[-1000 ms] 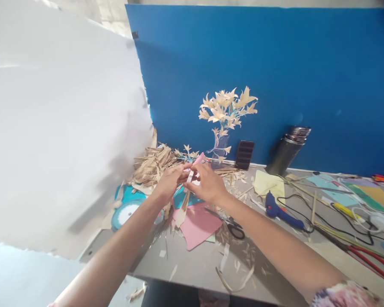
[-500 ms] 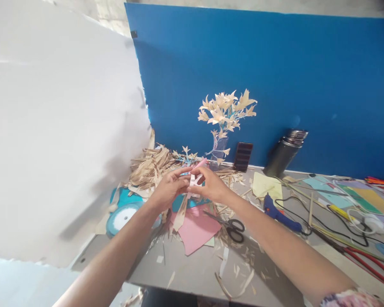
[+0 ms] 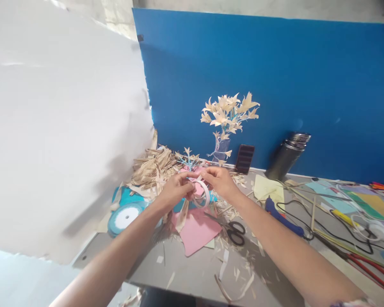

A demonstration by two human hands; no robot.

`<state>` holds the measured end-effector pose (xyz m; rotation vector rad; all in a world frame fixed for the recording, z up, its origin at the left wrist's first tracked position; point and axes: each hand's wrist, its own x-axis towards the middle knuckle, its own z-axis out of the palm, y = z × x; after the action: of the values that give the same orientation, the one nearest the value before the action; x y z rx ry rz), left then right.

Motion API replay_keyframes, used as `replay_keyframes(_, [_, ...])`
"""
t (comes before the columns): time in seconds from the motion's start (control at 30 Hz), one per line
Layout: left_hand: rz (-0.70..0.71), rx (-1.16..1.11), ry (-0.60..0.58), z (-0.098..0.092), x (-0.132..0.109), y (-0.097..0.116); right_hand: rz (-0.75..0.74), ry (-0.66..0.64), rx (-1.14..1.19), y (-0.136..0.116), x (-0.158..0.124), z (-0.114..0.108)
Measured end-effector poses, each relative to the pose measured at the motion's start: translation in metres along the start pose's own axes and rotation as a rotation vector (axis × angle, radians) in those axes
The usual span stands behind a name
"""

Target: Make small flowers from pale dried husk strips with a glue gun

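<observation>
My left hand is closed, its thumb and fingers pinched at the upper left side of a roll of white tape. The roll hangs as a ring between my hands. My right hand is closed too, pinching a short whitish strip, apparently the tape's end, above the roll. Pink paper shows behind my fingertips; which fingers touch it I cannot tell. Below my hands lie a larger pink sheet and black-handled scissors. A spool of blue ribbon rests by my left forearm.
Dried husks are heaped at the back left. Pale husk flowers stand in a clear vase, beside a phone and a dark flask. A blue glue gun, cables and red-handled pliers lie on the right.
The tape roll has turned and now hangs open-faced below my fingers. My right hand has moved slightly right and up, away from the left. The pink paper sits farther behind my fingertips.
</observation>
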<state>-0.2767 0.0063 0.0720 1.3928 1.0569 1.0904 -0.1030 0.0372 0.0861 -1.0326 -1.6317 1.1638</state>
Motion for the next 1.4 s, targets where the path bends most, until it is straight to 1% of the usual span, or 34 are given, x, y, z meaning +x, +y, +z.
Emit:
replay_keyframes(0.1, [0.105, 0.186, 0.111, 0.003, 0.001, -0.005, 0.06, -0.008, 0.089, 0.0, -0.003, 0.002])
replay_keyframes(0.17, [0.188, 0.286, 0.172, 0.007, 0.001, -0.008, 0.081, -0.023, 0.107, -0.002, -0.005, 0.002])
replay_keyframes(0.27, [0.289, 0.328, 0.192, 0.011, 0.0, -0.009, 0.099, -0.015, 0.06, -0.007, -0.006, -0.001])
replay_keyframes(0.33, [0.29, 0.257, 0.148, 0.012, -0.001, -0.009, 0.106, 0.006, 0.044, -0.008, -0.006, -0.005])
replay_keyframes(0.4, [0.207, 0.092, 0.051, 0.011, -0.002, -0.01, 0.112, -0.011, 0.084, -0.007, -0.007, -0.01])
replay_keyframes(0.47, [0.1, -0.082, -0.072, 0.01, -0.004, -0.011, 0.139, -0.08, 0.157, -0.005, -0.008, -0.017])
replay_keyframes(0.53, [0.038, -0.184, -0.16, 0.009, -0.006, -0.011, 0.182, -0.19, 0.229, -0.002, -0.011, -0.025])
replay_keyframes(0.63, [-0.023, -0.2, -0.224, 0.007, -0.008, -0.009, 0.237, -0.362, 0.318, 0.001, -0.017, -0.038])
replay_keyframes(0.73, [-0.048, -0.134, -0.246, 0.007, -0.01, -0.006, 0.247, -0.455, 0.339, 0.002, -0.024, -0.049])
replay_keyframes(0.8, [-0.05, -0.062, -0.254, 0.007, -0.012, -0.005, 0.218, -0.475, 0.288, 0.0, -0.029, -0.053])
replay_keyframes(0.87, [-0.043, 0.008, -0.266, 0.007, -0.013, -0.005, 0.164, -0.475, 0.172, -0.004, -0.034, -0.054])
replay_keyframes(0.97, [-0.023, 0.082, -0.283, 0.009, -0.014, -0.006, 0.087, -0.432, -0.069, -0.012, -0.039, -0.049])
replay_keyframes(1.1, [-0.017, 0.088, -0.273, 0.012, -0.014, -0.006, 0.043, -0.367, -0.322, -0.018, -0.04, -0.041])
replay_keyframes(1.23, [-0.001, 0.11, -0.321, 0.013, -0.014, -0.004, 0.007, -0.395, -0.408, -0.015, -0.038, -0.04])
replay_keyframes(1.4, [0.001, 0.136, -0.334, 0.014, -0.014, -0.006, -0.008, -0.463, -0.385, -0.01, -0.037, -0.042])
